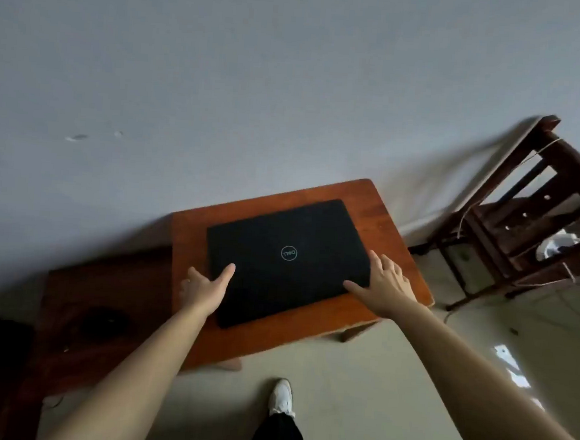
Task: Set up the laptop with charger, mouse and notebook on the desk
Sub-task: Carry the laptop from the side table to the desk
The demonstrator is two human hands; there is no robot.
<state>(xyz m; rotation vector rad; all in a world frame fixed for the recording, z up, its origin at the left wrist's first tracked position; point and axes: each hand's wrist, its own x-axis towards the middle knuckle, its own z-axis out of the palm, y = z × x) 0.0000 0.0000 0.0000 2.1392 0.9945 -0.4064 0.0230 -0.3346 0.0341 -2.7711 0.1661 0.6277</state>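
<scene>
— So, what's on the desk (382,209)?
— Just the laptop (290,240), closed and lying flat, logo up.
— And your hands?
— My right hand (385,286) rests at its 4 o'clock corner, fingers straight and spread. My left hand (205,287) is at 8 o'clock, thumb on the lid; whether those fingers curl under, I cannot tell.

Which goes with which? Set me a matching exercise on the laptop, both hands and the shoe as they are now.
Things:
1 laptop
2 left hand
3 right hand
4 white shoe

Places or states:
A on the floor in front of the desk
B shut, flat on the desk
C thumb on the lid's left side
D thumb on the lid's right near corner

Pairs: 1-B, 2-C, 3-D, 4-A
</scene>
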